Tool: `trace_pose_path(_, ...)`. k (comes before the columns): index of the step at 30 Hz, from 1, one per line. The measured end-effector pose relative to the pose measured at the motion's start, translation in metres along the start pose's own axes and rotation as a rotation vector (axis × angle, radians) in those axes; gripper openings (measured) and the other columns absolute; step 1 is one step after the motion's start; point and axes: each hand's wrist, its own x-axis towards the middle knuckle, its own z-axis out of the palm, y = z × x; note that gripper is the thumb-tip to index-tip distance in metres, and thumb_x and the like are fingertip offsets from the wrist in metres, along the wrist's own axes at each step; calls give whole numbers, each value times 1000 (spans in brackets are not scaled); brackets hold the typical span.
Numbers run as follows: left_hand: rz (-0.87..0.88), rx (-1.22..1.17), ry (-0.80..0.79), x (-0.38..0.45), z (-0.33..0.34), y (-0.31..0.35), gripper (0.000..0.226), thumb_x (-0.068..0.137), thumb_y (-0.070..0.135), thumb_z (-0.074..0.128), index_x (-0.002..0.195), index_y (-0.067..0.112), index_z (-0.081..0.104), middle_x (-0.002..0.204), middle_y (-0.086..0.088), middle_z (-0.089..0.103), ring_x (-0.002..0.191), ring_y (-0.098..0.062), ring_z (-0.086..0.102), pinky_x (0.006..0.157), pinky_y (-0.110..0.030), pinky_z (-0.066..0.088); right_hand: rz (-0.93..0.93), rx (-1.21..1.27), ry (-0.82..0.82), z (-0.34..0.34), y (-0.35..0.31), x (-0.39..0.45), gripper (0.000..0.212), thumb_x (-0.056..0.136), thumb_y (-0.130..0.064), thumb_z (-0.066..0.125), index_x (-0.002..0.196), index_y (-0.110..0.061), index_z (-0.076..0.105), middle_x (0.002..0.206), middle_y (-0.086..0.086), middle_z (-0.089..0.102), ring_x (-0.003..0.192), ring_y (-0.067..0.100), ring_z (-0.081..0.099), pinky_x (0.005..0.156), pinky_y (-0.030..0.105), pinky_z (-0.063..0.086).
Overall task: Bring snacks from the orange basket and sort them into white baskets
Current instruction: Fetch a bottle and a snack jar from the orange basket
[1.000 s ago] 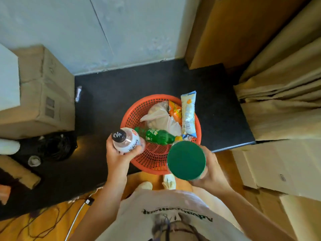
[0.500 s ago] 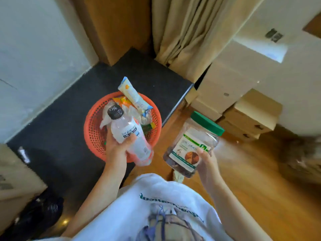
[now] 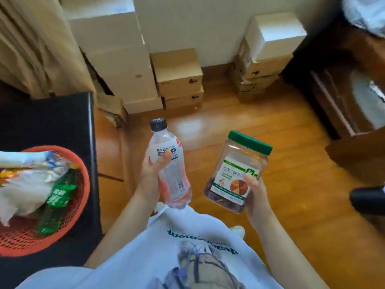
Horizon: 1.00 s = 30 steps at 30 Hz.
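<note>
My left hand (image 3: 151, 174) grips a clear drink bottle (image 3: 169, 161) with a black cap and pink base, held upright over the wooden floor. My right hand (image 3: 257, 190) holds a clear plastic jar (image 3: 235, 176) with a green lid and a nut label. The orange basket (image 3: 82, 197) stands at the left on a black table (image 3: 52, 122). In it lie a green soda bottle (image 3: 57, 199), a white plastic bag (image 3: 25, 190) and a long snack packet (image 3: 23, 158). No white basket is in view.
Stacked cardboard boxes (image 3: 179, 80) line the wall ahead, with more boxes (image 3: 264, 57) to the right. Beige curtains (image 3: 35, 46) hang at the upper left. Dark wooden furniture (image 3: 350, 90) stands at the right. A black object (image 3: 366, 202) juts in at the right edge.
I have turned right, away from the basket, which has slid to the left edge of view. Both hands carried the bottle and jar out over the wooden floor.
</note>
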Motion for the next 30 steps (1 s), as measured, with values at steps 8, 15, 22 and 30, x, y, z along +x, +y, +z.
trace_pose_path(8,-115,134,-385,-36,197,-64,106,41,63,81,125,8,46,83,-2,66,73,-19,66,63,-34,56,-200,170,265,-185,-1,-75,63,64,-39,60,120,-12,52,111,16,66,100,33,65,76,42,56)
trace_pose_path(15,-168,293,-626,-66,341,-115,100,42,63,79,120,8,50,86,-7,63,74,-23,63,67,-37,53,-261,327,474,-312,14,-125,49,62,-42,64,109,-32,58,105,1,72,97,22,68,71,33,57)
trace_pose_path(22,-242,434,-787,-78,438,-158,90,38,65,79,111,19,54,85,2,66,78,-15,65,68,-31,55,-309,479,667,-385,21,-155,38,64,-35,64,101,-41,62,102,-4,73,96,16,69,69,27,56)
trace_pose_path(30,-294,455,-973,-63,577,-202,76,43,65,78,103,21,59,84,-2,62,71,-18,62,64,-33,52,-405,517,813,-465,1,-145,35,77,-21,57,110,-33,61,108,-2,71,101,19,68,71,27,56)
